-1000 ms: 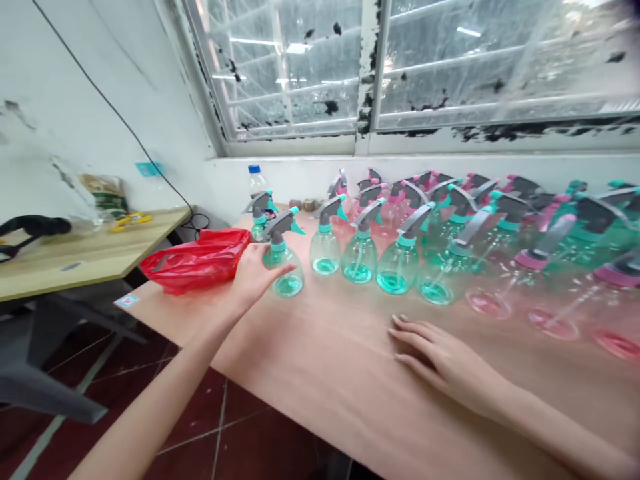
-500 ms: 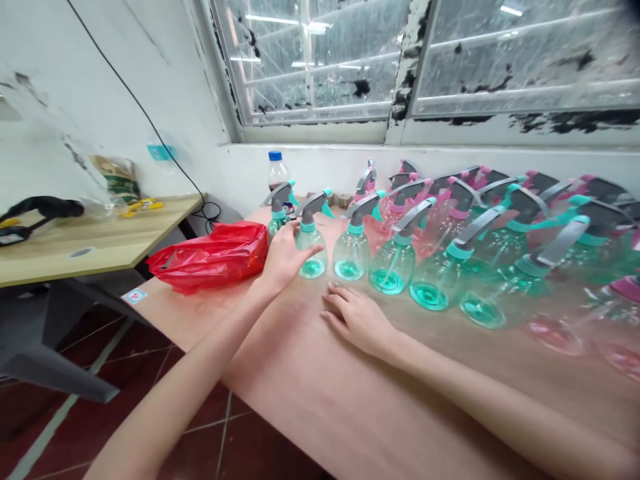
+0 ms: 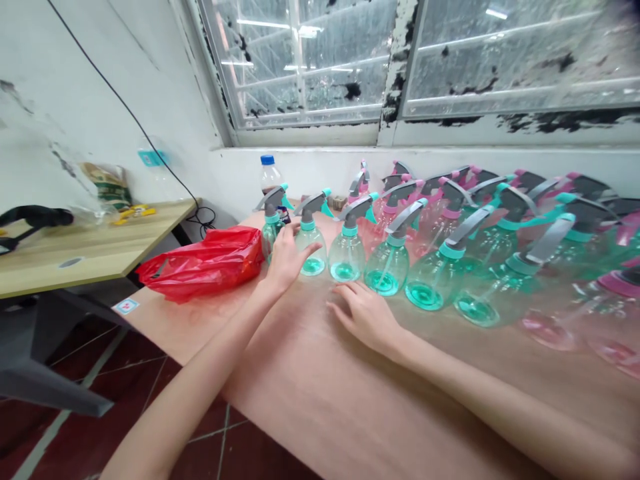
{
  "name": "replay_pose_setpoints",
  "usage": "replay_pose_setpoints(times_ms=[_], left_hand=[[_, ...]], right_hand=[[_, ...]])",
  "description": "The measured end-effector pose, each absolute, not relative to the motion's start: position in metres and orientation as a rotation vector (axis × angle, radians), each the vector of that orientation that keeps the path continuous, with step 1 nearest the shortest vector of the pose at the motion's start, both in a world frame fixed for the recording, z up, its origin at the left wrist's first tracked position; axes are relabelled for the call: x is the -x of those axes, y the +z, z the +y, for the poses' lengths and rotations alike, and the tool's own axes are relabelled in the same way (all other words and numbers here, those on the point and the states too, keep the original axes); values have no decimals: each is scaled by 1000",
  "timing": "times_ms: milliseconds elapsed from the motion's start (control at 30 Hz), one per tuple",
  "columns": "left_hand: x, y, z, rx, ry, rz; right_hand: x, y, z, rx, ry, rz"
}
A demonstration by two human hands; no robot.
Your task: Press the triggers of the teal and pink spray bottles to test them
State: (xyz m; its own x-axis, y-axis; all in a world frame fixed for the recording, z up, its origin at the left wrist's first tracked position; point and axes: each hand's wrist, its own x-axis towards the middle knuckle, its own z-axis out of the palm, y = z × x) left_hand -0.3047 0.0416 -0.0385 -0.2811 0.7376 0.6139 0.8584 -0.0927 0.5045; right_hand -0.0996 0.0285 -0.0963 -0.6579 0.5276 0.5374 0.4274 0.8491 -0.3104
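Spray bottle (image 3: pixel 314 237), clear with green at the base, upright near the left end of a row on a tan tabletop (image 3: pixel 300 373). At its left flank, a person's left hand (image 3: pixel 284 260), fingers close together, thumb spread well apart from them across the front of the body; contact with the plastic likely but hard to confirm from this angle, and no full grip. Right hand (image 3: pixel 367 320) palm down on the tabletop, holding nothing, fingers loosely bent, just in front of a neighbouring teal-collared bottle (image 3: pixel 346 251); exact touch unclear. More teal-collared bottles to the right, pink-collared bottles (image 3: pixel 603 307) behind and at far right. To the left, a crumpled red plastic bag (image 3: pixel 205 263); behind the left hand, another teal-topped sprayer (image 3: pixel 271 230) and a blue-capped bottle (image 3: pixel 271 175).

Handling, judging by looks: probably light, thin-walled and smooth, so prone to slip or tip if nudged; perhaps springy under a squeeze. Surest hold probably at the stiff teal collar (image 3: pixel 309 226) or the shoulder just below, clear of the grey trigger head (image 3: pixel 311 205).
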Motion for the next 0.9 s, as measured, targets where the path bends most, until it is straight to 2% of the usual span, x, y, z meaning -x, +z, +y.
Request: replay_pose_setpoints(times_ms=[233, 433, 900], left_hand=[[307, -46, 44, 1779, -1346, -1956], [302, -44, 39, 1759, -1374, -1939], [283, -37, -63, 1723, -1604, -2134]], right_hand=[[96, -63, 43, 932, 212, -2046], [110, -48, 46, 1066, 264, -2013], [133, -28, 63, 1326, 290, -2070]])
